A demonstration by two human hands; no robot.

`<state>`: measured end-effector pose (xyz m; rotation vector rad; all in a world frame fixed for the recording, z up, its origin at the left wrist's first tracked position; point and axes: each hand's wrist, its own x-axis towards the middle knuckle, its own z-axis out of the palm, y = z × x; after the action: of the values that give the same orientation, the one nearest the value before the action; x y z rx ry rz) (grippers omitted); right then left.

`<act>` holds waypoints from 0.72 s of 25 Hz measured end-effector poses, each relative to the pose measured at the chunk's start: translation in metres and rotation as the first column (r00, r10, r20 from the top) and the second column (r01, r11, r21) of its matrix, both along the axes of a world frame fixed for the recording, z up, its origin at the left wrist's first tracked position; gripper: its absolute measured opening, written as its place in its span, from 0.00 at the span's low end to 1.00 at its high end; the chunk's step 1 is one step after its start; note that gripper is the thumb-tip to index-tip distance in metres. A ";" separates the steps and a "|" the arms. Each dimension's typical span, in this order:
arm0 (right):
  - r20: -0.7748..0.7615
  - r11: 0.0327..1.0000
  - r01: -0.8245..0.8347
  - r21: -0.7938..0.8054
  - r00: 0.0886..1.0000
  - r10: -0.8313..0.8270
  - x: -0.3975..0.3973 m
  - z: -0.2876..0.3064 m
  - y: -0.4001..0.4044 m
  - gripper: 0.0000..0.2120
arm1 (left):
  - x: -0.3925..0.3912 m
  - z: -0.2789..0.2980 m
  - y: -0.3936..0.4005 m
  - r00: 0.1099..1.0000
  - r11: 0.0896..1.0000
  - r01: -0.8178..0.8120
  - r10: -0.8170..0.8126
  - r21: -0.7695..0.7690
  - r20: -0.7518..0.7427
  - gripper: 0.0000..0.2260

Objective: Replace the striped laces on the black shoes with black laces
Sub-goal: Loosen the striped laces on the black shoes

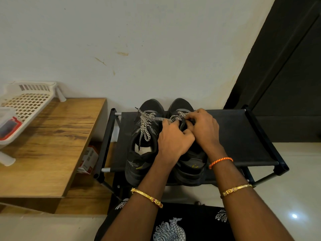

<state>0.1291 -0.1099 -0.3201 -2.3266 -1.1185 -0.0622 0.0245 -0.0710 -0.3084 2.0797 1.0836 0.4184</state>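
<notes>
Here the left hand (pixel 171 136) and right hand (pixel 202 126) both pinch the woven striped lace (pixel 166 118) over the right black shoe (pixel 189 164).

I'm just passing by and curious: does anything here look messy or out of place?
Mostly the striped laces: untied, they sprawl loosely over the left shoe and toward the right shoe, where both hands work. The wall also carries brownish smudges.

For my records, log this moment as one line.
stage: unlacing | left hand, right hand: both on right shoe | striped laces: still on both shoes | shoe rack
</notes>
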 end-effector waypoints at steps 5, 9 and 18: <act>-0.022 0.994 0.060 0.096 0.998 -0.058 -0.002 -0.002 0.001 0.06 | 0.000 -0.002 0.004 0.997 0.998 0.066 -0.065 0.015 -0.045 0.10; -0.489 0.842 0.428 0.329 0.840 -0.236 0.003 0.000 0.002 0.04 | 0.001 -0.005 0.003 0.996 0.997 0.064 -0.062 0.040 -0.056 0.10; -0.687 0.827 0.427 0.366 0.724 -0.069 0.007 0.017 -0.001 0.14 | 0.002 -0.007 0.005 0.995 0.997 0.063 -0.059 0.046 -0.080 0.16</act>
<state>0.1366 -0.1109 -0.3029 -1.7684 -0.3449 0.3038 0.0267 -0.0665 -0.3157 2.1824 1.0617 0.3380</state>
